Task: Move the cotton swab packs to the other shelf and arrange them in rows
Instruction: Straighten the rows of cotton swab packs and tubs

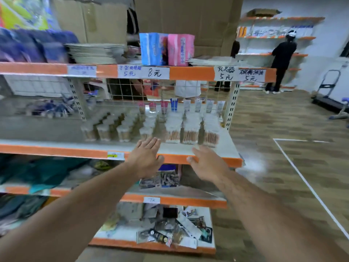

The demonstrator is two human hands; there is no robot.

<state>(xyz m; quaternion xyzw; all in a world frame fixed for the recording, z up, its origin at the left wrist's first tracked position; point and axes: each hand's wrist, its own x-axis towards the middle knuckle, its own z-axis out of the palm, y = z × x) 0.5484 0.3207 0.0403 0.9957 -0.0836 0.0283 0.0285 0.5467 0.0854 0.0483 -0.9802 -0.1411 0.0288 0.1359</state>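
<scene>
On shelf: cotton swab packs in rows.

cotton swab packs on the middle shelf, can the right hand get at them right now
Probably yes. The right hand is open at the front edge of the shelf, the cotton swab packs stand just behind that edge, and nothing lies between.

A grey-brown wood-pattern plank floor crossed by a white taped line spreads right. An orange-edged white metal shelving unit stands near left, backed by brown cardboard sheets. Far right, a matching wall rack lines the pale wall, near a folding hand trolley.
</scene>
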